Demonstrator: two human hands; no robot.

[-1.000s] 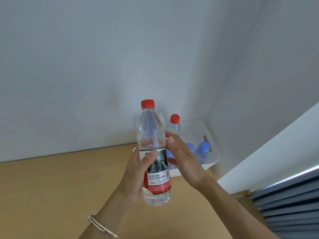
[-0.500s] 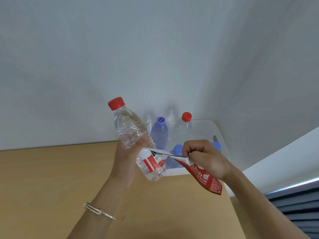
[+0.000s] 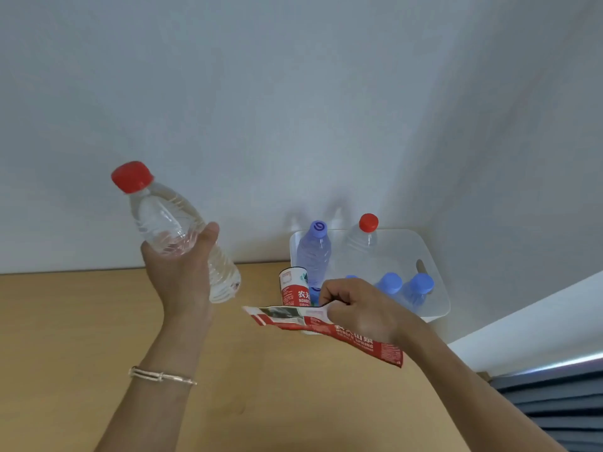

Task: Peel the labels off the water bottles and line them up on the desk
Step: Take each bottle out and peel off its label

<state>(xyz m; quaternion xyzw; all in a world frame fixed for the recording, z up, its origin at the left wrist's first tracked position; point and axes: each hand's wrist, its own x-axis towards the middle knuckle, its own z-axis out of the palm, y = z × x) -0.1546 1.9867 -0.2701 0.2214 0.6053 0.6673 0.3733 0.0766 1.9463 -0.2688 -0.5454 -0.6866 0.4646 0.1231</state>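
My left hand (image 3: 181, 272) grips a clear water bottle (image 3: 169, 223) with a red cap, tilted to the upper left above the wooden desk (image 3: 98, 321); its body carries no label. My right hand (image 3: 362, 308) pinches a long red and white label strip (image 3: 293, 318), held flat over the desk to the right of the bottle and apart from it. Behind that hand a curled red and white label (image 3: 293, 287) stands at the near left corner of the white bin (image 3: 437, 288).
The white bin in the desk's far right corner holds a tall bottle with a purple cap (image 3: 315, 252), a red-capped bottle (image 3: 367, 236) and several blue-capped bottles (image 3: 417, 288). White walls close the back and right. A dark slatted surface (image 3: 554, 409) lies at lower right.
The label has come fully off the bottle. My left hand has swung the bare bottle up and to the left; my right hand has drawn the strip away to the right.
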